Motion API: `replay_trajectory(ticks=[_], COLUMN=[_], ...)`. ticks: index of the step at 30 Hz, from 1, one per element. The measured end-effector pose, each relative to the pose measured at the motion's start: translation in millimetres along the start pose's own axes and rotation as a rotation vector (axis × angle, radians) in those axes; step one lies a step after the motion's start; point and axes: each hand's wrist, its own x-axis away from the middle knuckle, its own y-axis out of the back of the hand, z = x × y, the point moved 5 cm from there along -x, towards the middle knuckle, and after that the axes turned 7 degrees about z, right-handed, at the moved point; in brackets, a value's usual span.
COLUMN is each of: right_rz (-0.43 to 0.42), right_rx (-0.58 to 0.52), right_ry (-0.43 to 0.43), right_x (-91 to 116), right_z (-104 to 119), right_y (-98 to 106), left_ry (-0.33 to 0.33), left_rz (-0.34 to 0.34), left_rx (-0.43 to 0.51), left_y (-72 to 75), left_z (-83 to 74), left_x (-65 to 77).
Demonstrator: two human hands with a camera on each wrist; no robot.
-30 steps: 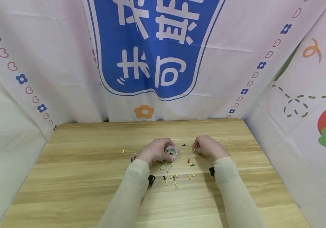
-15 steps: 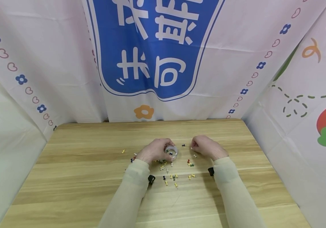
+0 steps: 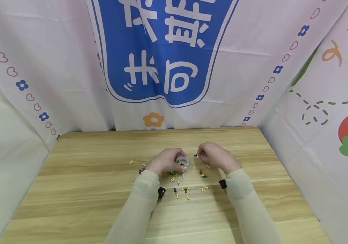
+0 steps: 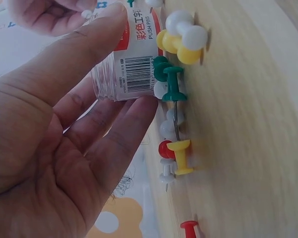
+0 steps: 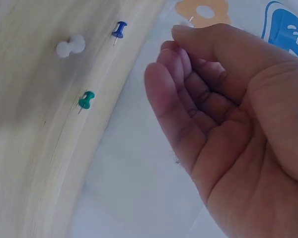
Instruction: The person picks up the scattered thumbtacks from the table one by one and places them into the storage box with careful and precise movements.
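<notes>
My left hand point(image 3: 165, 161) grips a clear push pin jar point(image 4: 136, 74) with a barcode label, thumb on one side and fingers on the other. The jar stands on the table with its mouth uncovered and a few pins inside. Just to the right of it, my right hand point(image 3: 218, 157) pinches a white push pin point(image 5: 189, 22) between thumb and fingertip, above the wood. A dark blue push pin point(image 3: 195, 155) lies by the right fingertips. Close to the jar's side are green pins point(image 4: 174, 84), a white pin point(image 4: 187, 29) and yellow ones.
Several loose push pins of mixed colours lie on the wooden table point(image 3: 85, 189), some with points exposed. Yellow pins point(image 3: 188, 197) are nearest the body, and another yellow pin point(image 3: 131, 162) lies far left. A printed cloth point(image 3: 70, 101) hangs behind the table.
My right hand has picked a white push pin up off the table and moved left with it toward the jar. The left hand and jar have stayed in place.
</notes>
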Motion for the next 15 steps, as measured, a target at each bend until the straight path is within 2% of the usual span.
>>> replay_trajectory(ticks=[6, 15], right_rz=[-0.014, -0.04], right_rx=[-0.02, 0.017], right_ry=[0.024, 0.092], right_x=[-2.8, -7.9], right_z=[10.2, 25.2], right_y=[-0.6, -7.2], left_ry=[0.003, -0.003], left_rz=[-0.007, 0.002], left_rx=[-0.009, -0.002], left_y=[0.2, 0.1], left_z=[0.2, -1.0], left_x=[1.1, 1.7])
